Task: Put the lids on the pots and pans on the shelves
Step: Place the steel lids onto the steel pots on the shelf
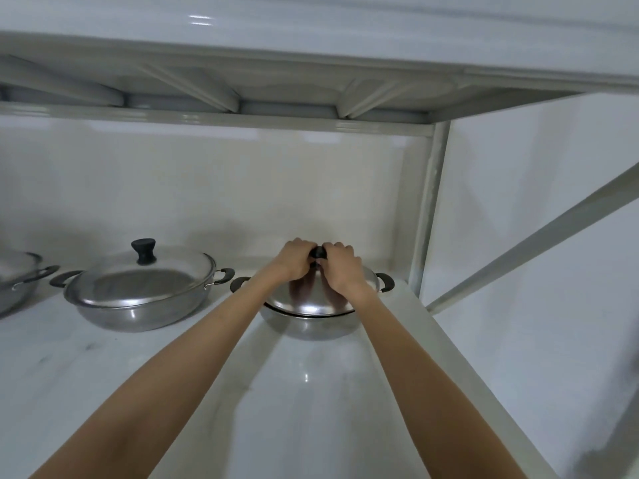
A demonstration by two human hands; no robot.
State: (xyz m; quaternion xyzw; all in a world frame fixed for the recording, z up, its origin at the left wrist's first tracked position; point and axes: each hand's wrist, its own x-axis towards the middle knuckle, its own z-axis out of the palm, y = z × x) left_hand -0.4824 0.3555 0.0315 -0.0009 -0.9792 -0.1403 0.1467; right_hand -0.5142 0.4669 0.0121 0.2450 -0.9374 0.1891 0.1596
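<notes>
Domed stainless-steel lid (311, 302) is sitting on the right-hand shallow steel pot (311, 326) on the white shelf (311, 392). Left hand (295, 259) and right hand (340, 267) are both gripping its black knob (318, 252), the best hold; stiff, light, slippery. At nine o'clock, another lidded steel pan (138, 299) is resting.

Three round steel pots stand on the white shelf (311, 392): one at its left edge (17, 281) (cut off by the frame), one middle (138, 312), one near the right back corner (311, 326). Two domed steel lids with black knobs (145, 274) (311, 302). Two bare hands (295, 261) (342, 267).
</notes>
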